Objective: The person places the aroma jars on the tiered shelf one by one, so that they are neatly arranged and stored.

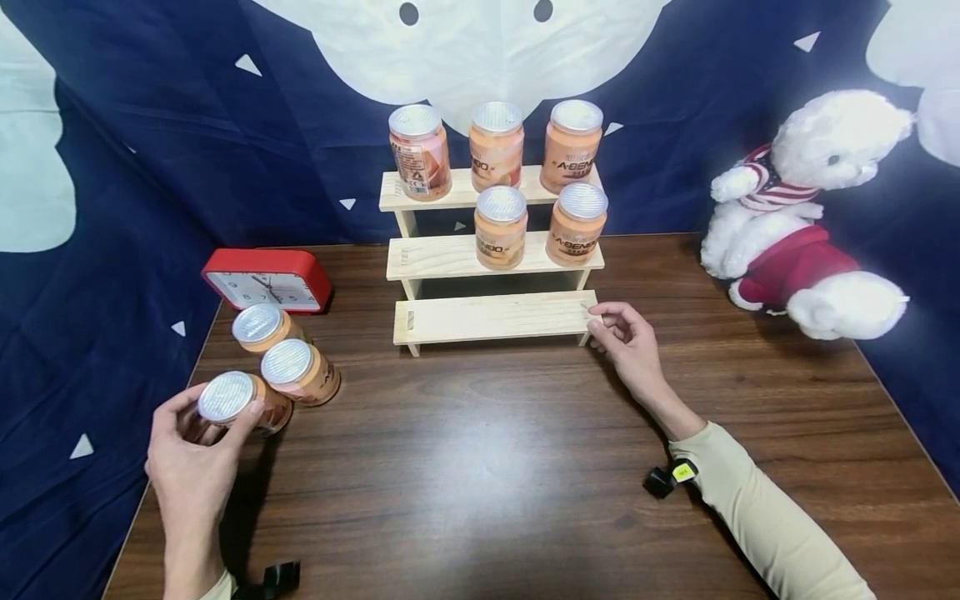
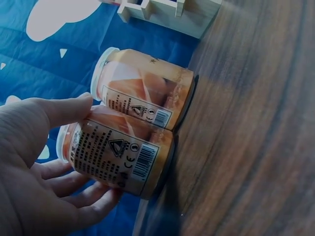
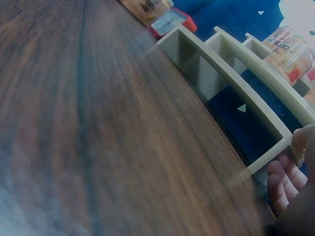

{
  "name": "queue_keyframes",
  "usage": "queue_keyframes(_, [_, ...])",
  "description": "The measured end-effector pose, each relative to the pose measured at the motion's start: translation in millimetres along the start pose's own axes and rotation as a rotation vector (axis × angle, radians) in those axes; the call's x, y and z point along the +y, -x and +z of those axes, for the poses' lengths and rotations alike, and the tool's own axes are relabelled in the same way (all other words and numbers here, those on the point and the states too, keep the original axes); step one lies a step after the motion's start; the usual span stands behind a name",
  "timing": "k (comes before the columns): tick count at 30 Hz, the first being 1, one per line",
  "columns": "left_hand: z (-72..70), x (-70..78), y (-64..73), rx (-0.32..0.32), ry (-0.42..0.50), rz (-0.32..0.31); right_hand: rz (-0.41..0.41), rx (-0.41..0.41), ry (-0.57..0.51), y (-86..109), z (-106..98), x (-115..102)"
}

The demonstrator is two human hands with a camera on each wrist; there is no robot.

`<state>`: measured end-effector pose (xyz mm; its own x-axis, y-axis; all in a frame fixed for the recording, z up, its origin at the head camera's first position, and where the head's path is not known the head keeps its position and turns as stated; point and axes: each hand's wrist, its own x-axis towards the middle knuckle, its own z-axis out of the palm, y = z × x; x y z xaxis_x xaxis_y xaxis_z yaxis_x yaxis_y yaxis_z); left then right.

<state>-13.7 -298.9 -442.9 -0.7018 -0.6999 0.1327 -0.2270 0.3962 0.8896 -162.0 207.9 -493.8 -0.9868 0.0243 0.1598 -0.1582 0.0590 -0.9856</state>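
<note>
At the left, my left hand (image 1: pixel 191 467) grips the nearest orange jar (image 2: pixel 123 152), its thumb and fingers on either side just below the silver ribbed lid. Two more orange jars stand close by, one jar (image 2: pixel 142 88) right beside the held one. My right hand (image 1: pixel 630 346) holds the right end of the lowest step of a three-step wooden display stand (image 1: pixel 495 318), thumb at the front corner. In the right wrist view its other fingers (image 3: pixel 278 184) bend by the stand's end. Three jars stand on the top step, among them a middle jar (image 1: pixel 497 150); two jars are on the middle step.
A red clock (image 1: pixel 300 271) stands behind the left jars. White plush toys (image 1: pixel 810 233) in striped and red clothes sit at the back right. Everything rests on a dark brown wooden table (image 1: pixel 480 483), before a blue patterned cloth (image 1: pixel 180 117).
</note>
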Motion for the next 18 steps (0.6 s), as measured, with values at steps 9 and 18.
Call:
queue_keyframes(9, [1.0, -0.1, 1.5, 0.111, 0.0, 0.001, -0.004, -0.001, -0.007, -0.4, 0.1, 1.0])
queue_keyframes(18, [-3.0, 14.6, 6.0, 0.279, 0.106, 0.086, 0.002, -0.001, 0.008, 0.0, 0.2, 0.0])
